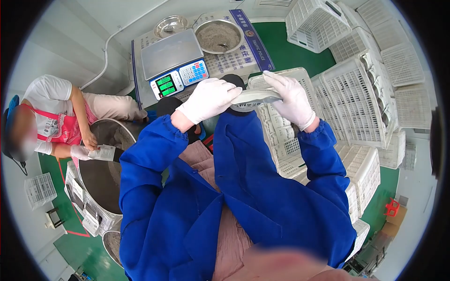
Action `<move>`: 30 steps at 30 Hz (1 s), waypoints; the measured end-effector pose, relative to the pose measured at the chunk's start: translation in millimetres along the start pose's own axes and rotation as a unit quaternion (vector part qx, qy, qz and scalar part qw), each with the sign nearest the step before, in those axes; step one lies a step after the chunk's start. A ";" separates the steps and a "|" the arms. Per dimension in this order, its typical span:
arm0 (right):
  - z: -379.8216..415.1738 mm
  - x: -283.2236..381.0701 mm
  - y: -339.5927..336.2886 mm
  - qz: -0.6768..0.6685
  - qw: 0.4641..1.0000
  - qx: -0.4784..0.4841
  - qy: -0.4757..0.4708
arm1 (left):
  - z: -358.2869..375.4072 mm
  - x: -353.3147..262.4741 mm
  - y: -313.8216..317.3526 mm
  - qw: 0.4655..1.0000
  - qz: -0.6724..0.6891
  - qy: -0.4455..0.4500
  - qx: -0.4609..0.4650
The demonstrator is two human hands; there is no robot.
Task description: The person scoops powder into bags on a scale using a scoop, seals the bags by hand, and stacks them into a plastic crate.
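Both of my hands wear white gloves and hold a small white pouch (255, 97) with dark print, up in front of my lap. My left hand (208, 100) pinches its left end between thumb and fingers. Closed on the right end is my right hand (291, 99), its fingers laid along the upper edge. The pouch is seen nearly edge-on, so most of its face is hidden. Just beyond my left hand stands a digital scale (171, 58) with a lit green display. Below my right hand, a white crate (295, 164) holds several similar printed packets.
A steel bowl of grey powder (218, 35) and a smaller metal bowl (170, 25) sit behind the scale. White crates (349, 100) are stacked on the right. At left, a co-worker in a red apron (54, 124) holds a packet over a large drum (101, 175).
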State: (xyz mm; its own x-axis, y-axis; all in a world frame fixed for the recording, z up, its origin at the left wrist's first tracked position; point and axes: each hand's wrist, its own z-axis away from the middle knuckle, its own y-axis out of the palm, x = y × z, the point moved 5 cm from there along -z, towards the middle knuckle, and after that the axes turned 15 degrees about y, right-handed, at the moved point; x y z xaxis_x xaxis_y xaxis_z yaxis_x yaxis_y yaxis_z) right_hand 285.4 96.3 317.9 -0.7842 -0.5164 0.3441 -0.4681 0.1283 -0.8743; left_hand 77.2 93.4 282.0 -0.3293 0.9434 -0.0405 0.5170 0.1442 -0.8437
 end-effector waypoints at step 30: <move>19.5 17.7 -10.5 -0.033 0.995 -0.083 -0.043 | -37.4 -9.3 -14.6 0.998 0.066 0.020 -0.014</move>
State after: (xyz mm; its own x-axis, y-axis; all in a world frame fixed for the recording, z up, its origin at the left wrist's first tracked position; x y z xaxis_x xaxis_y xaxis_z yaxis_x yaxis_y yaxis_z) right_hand 284.4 69.3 326.5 -0.7149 -0.5980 0.3623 -0.5838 0.2253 -0.7800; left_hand 102.2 93.7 314.7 -0.2257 0.9657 -0.1286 0.5762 0.0259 -0.8169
